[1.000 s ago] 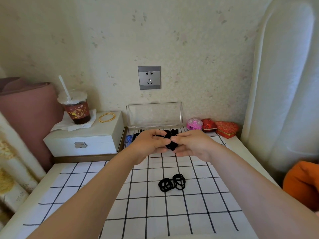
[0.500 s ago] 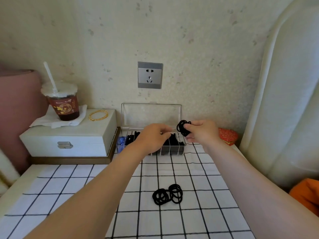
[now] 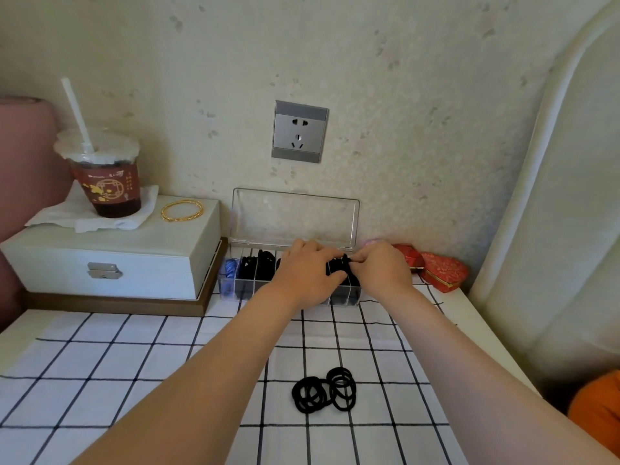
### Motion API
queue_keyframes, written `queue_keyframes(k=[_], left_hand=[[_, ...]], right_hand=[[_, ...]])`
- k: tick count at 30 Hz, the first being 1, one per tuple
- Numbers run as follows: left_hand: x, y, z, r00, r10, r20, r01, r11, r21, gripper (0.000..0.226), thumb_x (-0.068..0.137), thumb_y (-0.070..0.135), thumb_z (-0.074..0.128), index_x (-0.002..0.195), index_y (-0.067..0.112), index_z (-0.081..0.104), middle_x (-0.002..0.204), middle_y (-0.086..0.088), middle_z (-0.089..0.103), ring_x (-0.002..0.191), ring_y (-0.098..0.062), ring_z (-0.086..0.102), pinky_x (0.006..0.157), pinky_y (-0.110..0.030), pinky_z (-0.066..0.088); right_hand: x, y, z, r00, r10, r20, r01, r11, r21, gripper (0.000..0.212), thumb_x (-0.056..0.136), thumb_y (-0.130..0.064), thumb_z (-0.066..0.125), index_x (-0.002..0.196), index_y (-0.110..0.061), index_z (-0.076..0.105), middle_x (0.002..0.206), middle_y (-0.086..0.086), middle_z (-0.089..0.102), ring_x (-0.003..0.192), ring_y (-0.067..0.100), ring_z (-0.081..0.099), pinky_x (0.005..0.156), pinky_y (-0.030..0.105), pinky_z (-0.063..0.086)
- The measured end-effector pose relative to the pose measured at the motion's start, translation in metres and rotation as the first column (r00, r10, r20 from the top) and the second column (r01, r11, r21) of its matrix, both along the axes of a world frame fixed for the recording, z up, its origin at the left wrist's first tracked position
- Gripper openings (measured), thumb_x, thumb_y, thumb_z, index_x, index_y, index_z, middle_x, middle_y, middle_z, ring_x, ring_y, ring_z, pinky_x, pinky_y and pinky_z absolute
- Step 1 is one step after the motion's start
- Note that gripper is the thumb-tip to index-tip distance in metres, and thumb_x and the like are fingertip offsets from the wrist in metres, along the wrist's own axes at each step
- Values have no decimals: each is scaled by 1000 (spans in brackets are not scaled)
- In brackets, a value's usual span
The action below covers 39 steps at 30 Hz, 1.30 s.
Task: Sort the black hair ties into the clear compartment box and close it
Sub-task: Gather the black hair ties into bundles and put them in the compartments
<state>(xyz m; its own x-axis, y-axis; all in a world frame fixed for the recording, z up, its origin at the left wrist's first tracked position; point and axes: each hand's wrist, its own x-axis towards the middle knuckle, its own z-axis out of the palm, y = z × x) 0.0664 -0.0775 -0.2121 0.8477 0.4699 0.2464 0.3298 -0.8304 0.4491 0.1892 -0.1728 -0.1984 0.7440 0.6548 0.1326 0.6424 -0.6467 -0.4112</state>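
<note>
**A:** Which step is this?

**B:** Loading. Both hands are over the right end of the box point(image 3: 231, 292), which sits directly under them. The right hand point(image 3: 382, 271) pinches a small clump of black ties point(image 3: 340, 265) between thumb and fingertips. The left hand point(image 3: 302, 273) reaches its fingers to the same clump, but I cannot tell whether it grips or merely steadies.

**A:** What does the next move need?

**B:** My guess is to press the clump into the compartment beneath the fingers, then let go without dragging a loop back out. Nearer the person than the hands, between the forearms, a pile point(image 3: 323, 390) waits on the worktop point(image 3: 134, 364). So more trips are due before the lid point(image 3: 295, 219), upright beyond the hands, can come down.

**A:** How do the ties look?

**B:** They are thin, matte black loops, soft and tangled together. Compartments left of the hands hold dark ties, and the farthest one holds something blue.
</note>
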Motion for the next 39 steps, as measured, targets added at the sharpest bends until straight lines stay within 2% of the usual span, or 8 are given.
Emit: queue_keyframes(k=[5,8,12,15,18,23,27,39], left_hand=[[0,-1,-4,999,-37,28,36,999,27,47,94,48,52,140,40,47,137,5,48,130,-17,29,109,-35,24],[1,-3,-3,998,-37,-42,40,997,65,50,94,53,48,143,42,43,144,2,41,136,-19,23,112,-38,20],[2,-6,2,990,-29,-138,40,997,73,53,96,58,41,146,41,38,151,0,31,141,-20,16,114,-40,15],[2,-7,3,987,-28,-161,40,996,74,54,96,58,40,146,41,37,152,0,29,142,-21,14,115,-41,15],[1,-5,3,989,-36,-143,40,999,30,54,95,57,43,145,41,39,152,0,31,142,-21,15,115,-41,15],[-2,2,3,998,-48,-37,47,999,-24,55,93,49,52,144,32,42,146,3,43,138,-19,25,115,-37,25],[-4,1,-4,995,-61,-76,66,996,64,53,94,54,47,143,37,43,150,5,37,140,-16,21,117,-37,22],[-4,-2,-3,983,-40,-178,69,985,160,58,96,58,34,147,33,40,156,3,26,144,-17,13,117,-40,16]], right_hand=[[3,-1,-1,992,120,-27,-123,974,-189,30,99,-15,46,115,-16,71,102,11,71,91,27,66,72,33,54],[9,-7,-1,962,223,-156,-234,970,-58,33,98,-7,42,113,-8,71,100,15,71,83,24,65,70,33,55],[9,-18,7,922,307,-235,-288,951,112,44,96,1,39,115,-22,72,90,-6,67,77,7,60,61,11,42],[12,-22,6,953,282,-107,-266,953,148,46,91,-1,41,116,-22,74,93,-9,61,100,18,57,79,19,42],[6,-28,2,969,248,14,-248,962,115,42,91,-19,42,122,-22,71,130,0,56,131,23,43,111,38,36],[-7,-33,-1,936,317,157,-278,933,-229,43,97,-28,34,126,-34,66,161,2,26,149,22,14,117,44,15],[-10,-23,-6,947,285,145,-231,923,-307,46,97,-33,28,129,-32,61,166,4,12,152,23,4,121,53,8],[3,-41,-5,901,309,305,-330,944,17,60,79,-33,28,116,-21,74,134,3,61,130,25,47,106,47,39]])
